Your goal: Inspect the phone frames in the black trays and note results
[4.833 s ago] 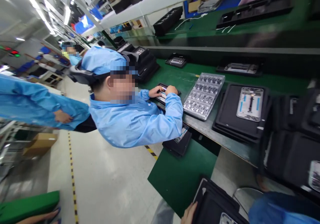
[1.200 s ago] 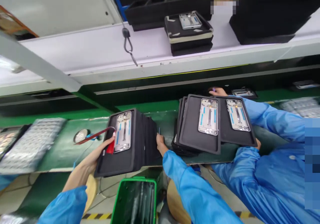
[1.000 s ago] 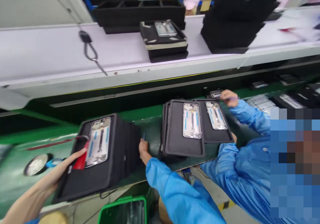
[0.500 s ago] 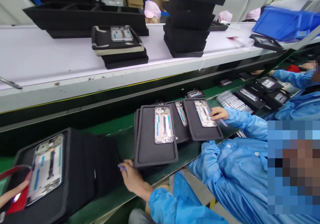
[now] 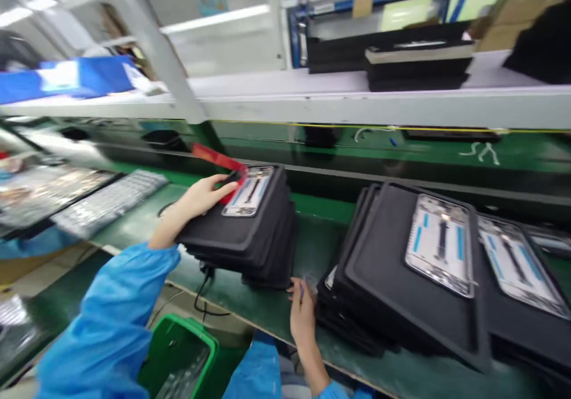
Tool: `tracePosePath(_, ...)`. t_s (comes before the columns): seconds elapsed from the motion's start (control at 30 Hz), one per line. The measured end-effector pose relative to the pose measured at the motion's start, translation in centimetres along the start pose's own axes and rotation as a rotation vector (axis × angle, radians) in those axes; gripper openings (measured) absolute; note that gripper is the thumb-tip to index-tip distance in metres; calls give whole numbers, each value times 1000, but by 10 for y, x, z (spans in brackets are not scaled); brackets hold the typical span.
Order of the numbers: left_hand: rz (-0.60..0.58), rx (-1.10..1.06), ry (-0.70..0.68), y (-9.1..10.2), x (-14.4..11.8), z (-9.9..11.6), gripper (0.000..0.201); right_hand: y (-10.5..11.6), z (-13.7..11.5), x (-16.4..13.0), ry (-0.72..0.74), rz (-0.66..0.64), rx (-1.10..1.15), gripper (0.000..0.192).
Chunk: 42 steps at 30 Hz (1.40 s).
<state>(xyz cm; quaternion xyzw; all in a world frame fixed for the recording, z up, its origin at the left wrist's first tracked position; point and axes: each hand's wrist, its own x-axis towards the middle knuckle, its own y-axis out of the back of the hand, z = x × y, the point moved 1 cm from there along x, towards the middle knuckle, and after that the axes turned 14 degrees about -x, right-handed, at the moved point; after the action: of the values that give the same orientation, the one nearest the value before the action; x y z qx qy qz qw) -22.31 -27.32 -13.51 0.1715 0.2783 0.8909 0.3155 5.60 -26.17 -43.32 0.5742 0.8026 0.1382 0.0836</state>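
My left hand (image 5: 198, 200) is closed on a flat red strip (image 5: 217, 157) with a dark part near the fingers. It rests over the left side of a phone frame (image 5: 250, 191), a silvery panel with blue strips. That frame lies on the top tray of a stack of black foam trays (image 5: 218, 229). My right hand (image 5: 304, 316) pinches a thin purple tool (image 5: 303, 288), mostly hidden by the fingers, at the stack's lower right corner. On the right, a second stack of black trays (image 5: 379, 250) carries another phone frame (image 5: 441, 244).
A green bin (image 5: 214, 351) with clear plastic in it stands below the bench edge. Clear trays (image 5: 109, 203) lie to the left on the green bench. A white shelf (image 5: 267, 109) runs above, bearing black foam trays (image 5: 419, 66) and a blue bin (image 5: 89, 77).
The view has swung left, so the near stack now appears mid-picture and the co-worker has left the view. My left hand still has the red strip and my right hand the purple tool.
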Motion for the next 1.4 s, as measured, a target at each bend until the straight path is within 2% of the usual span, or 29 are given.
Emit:
tracePosePath(0.07,33,20,-34,2,8,-7,49,1,0,3,27,-1,29,73)
tracePosePath(0.17,14,33,-103,2,11,-2,43,5,-10,7,64,27,64,78)
tracePosePath(0.37,-54,-6,-169,5,0,7,28,13,-24,13,41,18,42,76)
tracePosePath(0.5,-52,-79,-122,18,2,-10,27,7,-17,14,14,-44,-24,73)
tracePosePath(0.6,-125,-159,-204,30,3,-22,28,1,-17,14,21,-55,-52,68)
tracePosePath(0.87,-159,-136,-228,47,-44,-26,32,-1,-23,12,8,-47,-67,54)
tracePosePath(1.0,-122,-172,-204,49,-61,-27,31,3,-25,8,-3,-59,-70,42)
tracePosePath(1.07,-106,-208,-242,48,-64,-25,33,7,-27,5,7,-49,-66,41)
tracePosePath(1.13,-25,-238,-258,46,-60,-22,35,10,-30,5,23,-18,-57,46)
tracePosePath(1.17,92,-276,-197,45,-56,-20,30,11,-31,6,32,1,-50,51)
tracePosePath(1.2,122,-289,-186,43,-52,-17,27,12,-32,7,41,21,-41,56)
tracePosePath(1.3,117,-325,-180,41,-37,-10,19,16,-35,6,59,61,-11,68)
tracePosePath(1.4,173,-326,-112,48,-29,-22,25,19,-31,2,64,37,9,73)
